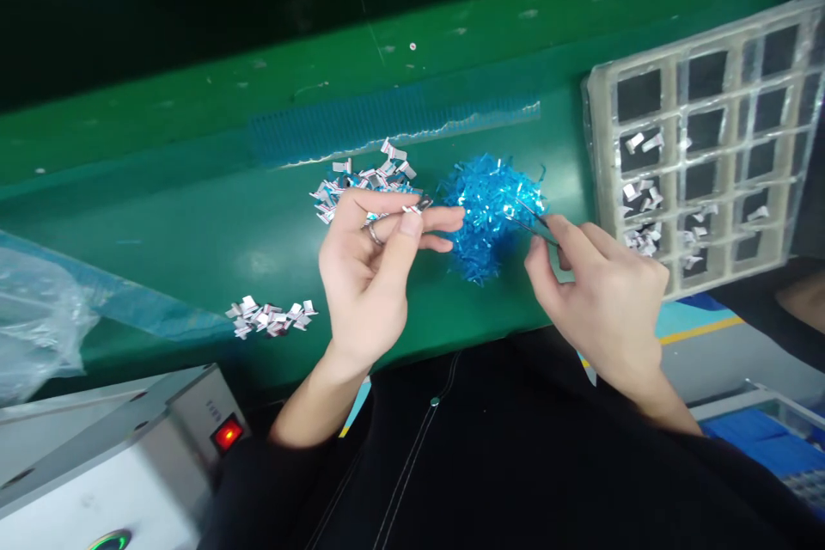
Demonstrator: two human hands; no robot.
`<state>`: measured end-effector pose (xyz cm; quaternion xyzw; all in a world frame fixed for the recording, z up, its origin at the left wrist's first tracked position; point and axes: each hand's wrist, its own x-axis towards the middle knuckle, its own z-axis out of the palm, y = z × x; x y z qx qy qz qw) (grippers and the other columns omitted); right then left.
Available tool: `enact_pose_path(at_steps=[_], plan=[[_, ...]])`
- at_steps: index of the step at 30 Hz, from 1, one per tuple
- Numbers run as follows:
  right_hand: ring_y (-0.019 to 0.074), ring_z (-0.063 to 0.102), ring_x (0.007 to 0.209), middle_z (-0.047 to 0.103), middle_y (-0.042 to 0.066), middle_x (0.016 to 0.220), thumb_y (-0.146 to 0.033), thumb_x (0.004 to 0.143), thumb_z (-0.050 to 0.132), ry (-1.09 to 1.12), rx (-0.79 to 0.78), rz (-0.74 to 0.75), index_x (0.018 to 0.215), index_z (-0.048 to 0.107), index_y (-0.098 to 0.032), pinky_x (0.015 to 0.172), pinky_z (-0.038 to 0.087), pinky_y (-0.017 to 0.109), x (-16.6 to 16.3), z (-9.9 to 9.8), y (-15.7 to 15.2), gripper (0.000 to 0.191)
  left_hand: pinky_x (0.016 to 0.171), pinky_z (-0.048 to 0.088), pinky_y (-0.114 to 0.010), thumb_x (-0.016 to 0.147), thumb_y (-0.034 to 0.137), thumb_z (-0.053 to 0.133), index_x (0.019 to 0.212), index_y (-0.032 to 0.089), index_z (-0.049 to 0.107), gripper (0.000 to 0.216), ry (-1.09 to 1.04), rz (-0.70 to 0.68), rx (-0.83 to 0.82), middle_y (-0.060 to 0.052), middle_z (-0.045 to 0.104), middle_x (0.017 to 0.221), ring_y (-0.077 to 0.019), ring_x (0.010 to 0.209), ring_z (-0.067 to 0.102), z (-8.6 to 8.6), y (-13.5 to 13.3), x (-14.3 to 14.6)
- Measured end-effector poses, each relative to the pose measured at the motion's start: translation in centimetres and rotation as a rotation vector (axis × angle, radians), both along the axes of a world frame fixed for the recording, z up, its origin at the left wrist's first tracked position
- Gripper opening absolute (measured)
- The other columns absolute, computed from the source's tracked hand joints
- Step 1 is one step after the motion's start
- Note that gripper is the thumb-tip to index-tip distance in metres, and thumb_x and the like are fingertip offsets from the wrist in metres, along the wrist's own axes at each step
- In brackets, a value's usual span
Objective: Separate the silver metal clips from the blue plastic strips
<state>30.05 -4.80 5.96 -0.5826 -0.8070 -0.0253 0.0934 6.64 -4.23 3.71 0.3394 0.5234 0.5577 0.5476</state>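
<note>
Between thumb and fingers, my left hand [370,275] pinches a small white tab piece [416,208] with a dark, shiny part. My right hand [596,296] grips a pair of tweezers [538,228], whose tips point at a heap of shiny blue film strips [486,202]. Behind my left hand lies a pile of small white and silver tab pieces [393,159], partly covered by the fingers. A smaller group of similar pieces [267,318] rests left of my left wrist.
On the right stands a clear plastic compartment tray [674,176] with white pieces in several cells. A grey machine [122,464] with a lit red switch [227,433] is at the lower left, below a clear plastic bag [42,318]. The green mat [174,249] covers the bench.
</note>
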Motion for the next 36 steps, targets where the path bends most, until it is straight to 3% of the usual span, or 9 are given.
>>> enact_pose_path(at_steps=[5,12,16,22,30,36], plan=[[0.0155,0.061,0.060,0.072,0.001,0.073,-0.028,0.116,0.063,0.041,0.006,0.008,0.118,0.084,-0.013,0.056,0.032,0.034,0.2,-0.1,-0.4,0.026,0.078,0.073,-0.032,0.112,0.039,0.087,0.110,0.026,0.074,0.019,0.003,0.007,0.031,-0.005,0.092,0.108,-0.0210,0.093,0.090,-0.5,0.2,0.0],[0.0149,0.063,0.064,0.073,0.000,0.082,-0.020,0.118,0.066,0.386,-0.029,0.097,0.127,0.078,-0.017,0.062,0.049,0.031,-0.9,0.7,-0.8,0.015,0.070,0.072,-0.026,0.104,0.032,0.095,0.106,0.020,0.084,0.017,0.037,-0.020,0.076,-0.005,0.090,0.099,-0.0166,0.078,0.086,-0.6,0.0,0.1],[0.0145,0.063,0.064,0.071,-0.001,0.080,-0.014,0.115,0.072,0.348,0.028,0.172,0.129,0.080,-0.017,0.062,0.051,0.032,-2.1,1.4,-1.2,0.017,0.066,0.073,-0.025,0.103,0.031,0.097,0.107,0.021,0.086,0.015,0.007,-0.034,0.074,-0.005,0.091,0.099,-0.0170,0.074,0.086,0.0,-0.4,0.0],[0.0146,0.066,0.064,0.073,-0.002,0.081,-0.015,0.113,0.075,0.389,-0.006,0.188,0.131,0.080,-0.021,0.064,0.055,0.030,-2.2,1.4,-0.9,0.019,0.061,0.074,-0.026,0.103,0.031,0.096,0.109,0.024,0.090,0.011,0.050,-0.039,0.034,-0.003,0.090,0.094,-0.0178,0.069,0.085,0.7,-0.6,-0.4],[0.0156,0.066,0.064,0.075,0.000,0.082,-0.013,0.112,0.075,0.352,0.035,0.237,0.133,0.080,-0.019,0.063,0.055,0.033,-2.1,0.7,-0.5,0.022,0.071,0.076,-0.018,0.107,0.015,0.089,0.118,0.029,0.094,0.019,-0.068,-0.051,0.114,0.001,0.092,0.102,-0.0148,0.079,0.090,0.7,-0.4,-0.3],[0.0148,0.069,0.064,0.074,-0.001,0.079,-0.015,0.113,0.073,0.347,-0.002,0.240,0.132,0.081,-0.020,0.063,0.058,0.031,-2.0,0.4,-0.4,0.022,0.072,0.077,-0.022,0.104,0.019,0.095,0.116,0.029,0.094,0.016,-0.004,-0.020,0.084,0.000,0.092,0.099,-0.0172,0.079,0.090,0.7,-0.4,-0.2]])
